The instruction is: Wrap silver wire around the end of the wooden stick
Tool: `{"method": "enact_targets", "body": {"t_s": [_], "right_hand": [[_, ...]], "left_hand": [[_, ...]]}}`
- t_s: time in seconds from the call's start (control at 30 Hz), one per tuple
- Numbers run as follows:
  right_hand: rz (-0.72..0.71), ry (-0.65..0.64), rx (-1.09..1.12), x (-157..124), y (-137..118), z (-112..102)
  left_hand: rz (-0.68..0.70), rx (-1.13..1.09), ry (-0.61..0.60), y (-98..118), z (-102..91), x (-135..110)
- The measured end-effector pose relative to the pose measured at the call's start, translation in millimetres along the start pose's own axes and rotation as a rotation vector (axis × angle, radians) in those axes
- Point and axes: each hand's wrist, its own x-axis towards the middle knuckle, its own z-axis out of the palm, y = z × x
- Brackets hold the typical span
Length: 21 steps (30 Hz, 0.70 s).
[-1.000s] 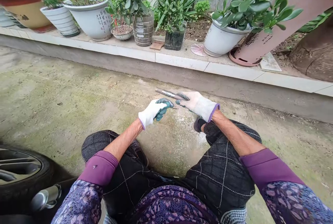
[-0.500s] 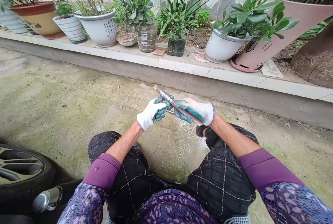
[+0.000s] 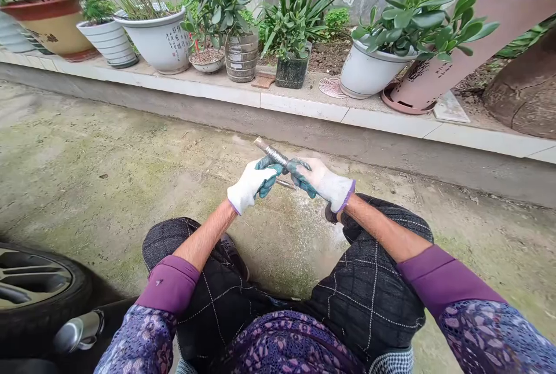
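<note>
A wooden stick [image 3: 259,142] with silvery wire [image 3: 274,154] wound round it points up and left between my hands. My left hand [image 3: 257,180], in a white glove with a teal coated palm, is closed round the stick just below the winding. My right hand [image 3: 315,178], gloved alike, has its fingers wrapped at the lower end of the winding, touching the left fingertips. The rest of the stick is hidden by the right hand. A thin rod-like piece [image 3: 286,184] sticks out under the left fingers; what it is I cannot make out.
Concrete ground [image 3: 174,160] lies around my feet. Ahead runs a low tiled ledge [image 3: 299,105] with several potted plants, among them a white pot [image 3: 369,73] and a pink pot [image 3: 430,81]. At lower left are a car wheel [image 3: 35,275] and a metal cup [image 3: 78,330].
My right hand has turned from lying palm-up along the stick to wrapping round it, back of the glove upward. The lower stick is now covered. The left hand keeps its grip.
</note>
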Motion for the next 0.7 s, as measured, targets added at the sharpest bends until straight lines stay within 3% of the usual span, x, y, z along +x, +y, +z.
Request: {"method": "enact_targets", "body": {"t_s": [0.13,0.2,0.27,0.53,0.7], "right_hand": [[0.103,-0.266,0.454,-4,3,-4],[0.168,-0.413,0.567,-5,6,-6],[0.209,-0.478,0.621,-4,7,-6],[0.009,-0.074,0.263,-3,-6,5],[-0.029,0.096,0.211,3,8,3]], "left_hand": [[0.018,0.030,-0.071,5,-6.1,-9],[-0.004,-0.014,-0.125,4,-8.0,-10],[-0.022,-0.043,-0.151,1,-8.6,-10],[-0.016,-0.173,-0.061,-8,-6.0,-1],[0.001,-0.055,0.013,0,0.0,-6]]}}
